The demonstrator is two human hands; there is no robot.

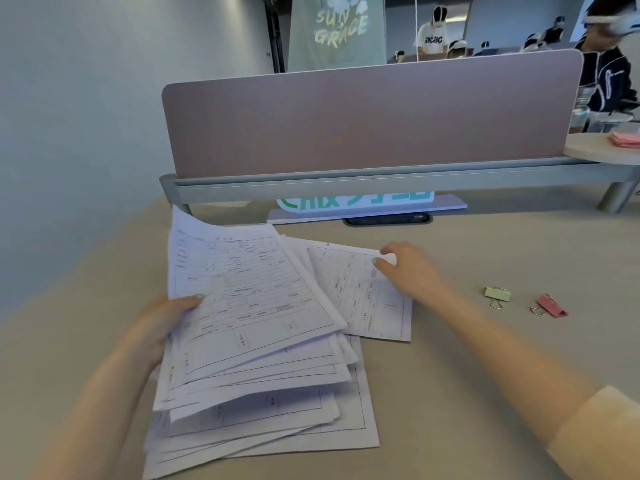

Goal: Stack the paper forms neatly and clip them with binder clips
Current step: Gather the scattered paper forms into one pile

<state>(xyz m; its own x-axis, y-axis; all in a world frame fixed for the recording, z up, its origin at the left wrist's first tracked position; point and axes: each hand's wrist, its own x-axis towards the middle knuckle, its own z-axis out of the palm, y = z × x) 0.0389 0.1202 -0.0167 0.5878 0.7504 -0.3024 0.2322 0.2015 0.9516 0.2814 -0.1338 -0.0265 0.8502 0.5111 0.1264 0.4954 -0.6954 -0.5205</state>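
Observation:
A loose, fanned pile of white printed paper forms (256, 344) lies on the beige desk (467, 368). My left hand (166, 323) grips the pile's left edge, thumb on the top sheet, lifting that side slightly. One form (363, 296) lies apart to the right, partly under the pile. My right hand (408, 268) pinches its far right corner. A green binder clip (498, 294) and a pink binder clip (550, 306) lie on the desk to the right of my right hand, untouched.
A pink divider panel (370, 119) on a grey rail stands across the back of the desk, with a green-lettered sign (356, 202) beneath it. Behind it are several people. A round table with pink items (625, 138) sits at far right.

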